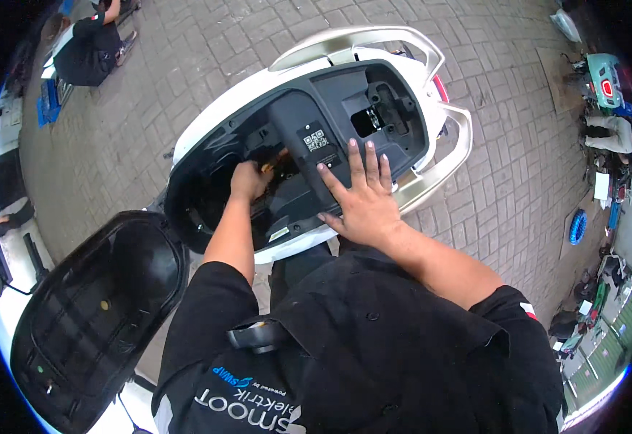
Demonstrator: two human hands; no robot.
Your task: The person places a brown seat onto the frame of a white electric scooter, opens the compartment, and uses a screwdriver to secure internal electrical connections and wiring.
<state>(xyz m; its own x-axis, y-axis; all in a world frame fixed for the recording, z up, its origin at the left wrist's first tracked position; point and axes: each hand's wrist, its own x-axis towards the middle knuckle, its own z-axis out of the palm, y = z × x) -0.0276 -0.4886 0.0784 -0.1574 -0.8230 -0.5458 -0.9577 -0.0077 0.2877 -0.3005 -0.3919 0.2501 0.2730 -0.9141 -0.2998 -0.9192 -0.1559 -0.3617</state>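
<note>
A white scooter's black under-seat compartment [298,210] lies open in front of me. My left hand [247,181] reaches down into its left part, fingers closed. A small orange-yellow piece [267,168] shows at those fingers, but its kind is hard to make out in the dark. My right hand [363,195] lies flat with fingers spread on the black plastic at the compartment's near right side. Just beyond its fingers is a black panel with a square printed code label [316,140]. Farther right, a square opening [366,122] shows in the black trim.
The raised black seat [99,311] stands hinged open at left. A pale grab rail [439,155] curves around the scooter's rear. Another person [92,54] crouches far left by a blue crate [48,103]. Scooter parts and a blue ring [578,227] line the right side of the paving.
</note>
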